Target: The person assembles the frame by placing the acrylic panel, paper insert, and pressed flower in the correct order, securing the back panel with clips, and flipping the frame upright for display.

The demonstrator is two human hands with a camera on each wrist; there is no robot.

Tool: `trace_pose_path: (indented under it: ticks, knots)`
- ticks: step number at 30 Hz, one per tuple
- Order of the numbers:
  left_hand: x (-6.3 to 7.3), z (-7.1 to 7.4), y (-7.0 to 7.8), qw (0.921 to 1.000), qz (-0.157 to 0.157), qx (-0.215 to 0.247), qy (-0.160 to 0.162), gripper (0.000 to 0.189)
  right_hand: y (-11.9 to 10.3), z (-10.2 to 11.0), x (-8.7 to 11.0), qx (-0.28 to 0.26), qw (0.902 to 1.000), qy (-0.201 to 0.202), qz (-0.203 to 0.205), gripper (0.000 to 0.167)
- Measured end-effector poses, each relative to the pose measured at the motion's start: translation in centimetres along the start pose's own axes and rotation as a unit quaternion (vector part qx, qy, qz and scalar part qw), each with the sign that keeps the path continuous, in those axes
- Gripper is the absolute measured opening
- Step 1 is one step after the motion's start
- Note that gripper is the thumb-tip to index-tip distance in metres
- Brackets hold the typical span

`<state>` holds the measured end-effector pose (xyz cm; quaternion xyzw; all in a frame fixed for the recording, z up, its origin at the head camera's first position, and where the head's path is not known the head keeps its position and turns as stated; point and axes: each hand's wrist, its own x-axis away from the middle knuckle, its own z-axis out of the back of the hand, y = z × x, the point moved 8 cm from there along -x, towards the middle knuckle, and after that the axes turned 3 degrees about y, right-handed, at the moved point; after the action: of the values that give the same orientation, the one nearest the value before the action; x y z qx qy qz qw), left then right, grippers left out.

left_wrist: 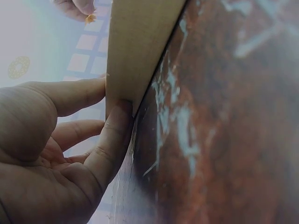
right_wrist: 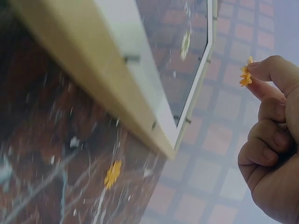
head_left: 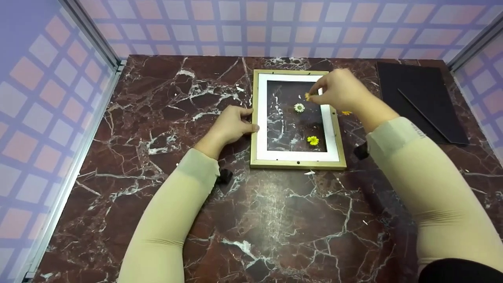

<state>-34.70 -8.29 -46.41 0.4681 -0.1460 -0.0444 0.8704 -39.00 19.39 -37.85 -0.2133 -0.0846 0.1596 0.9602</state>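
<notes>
A gold picture frame [head_left: 298, 165] with a white mat [head_left: 262, 118] lies on the marbled table. My left hand [head_left: 232, 124] holds its left edge, the thumb at the top rim and a finger against the side wall [left_wrist: 140, 42]. Above the upper right of the mat's dark window, my right hand [head_left: 340, 90] pinches a small orange flower [right_wrist: 245, 74] between thumb and forefinger, the other fingers curled. Within the window lie a white flower [head_left: 299, 107], near the middle, and a yellow flower [head_left: 313, 140], toward the lower right.
Another orange flower [head_left: 346, 113] lies on the table just right of the frame, partly beside my right wrist. A black backing board [head_left: 408, 78] is at the back right. White scraps [head_left: 310, 173] dot the table, and a tiled wall [head_left: 235, 27] rises behind it.
</notes>
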Motion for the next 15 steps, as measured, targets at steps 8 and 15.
trace_pose_path:
  ticks: [8, 15]
  knots:
    - [0.0, 0.1, 0.1, 0.9998, -0.013, -0.013, 0.002, 0.067, -3.3, -3.0, -1.1, 0.021, 0.9986, -0.014, 0.048, 0.02]
    - [0.0, 0.1, 0.1, 0.9999, -0.014, -0.006, 0.004, 0.067, -5.4, -5.2, -1.7, 0.018, 0.9969, -0.024, 0.073, 0.021]
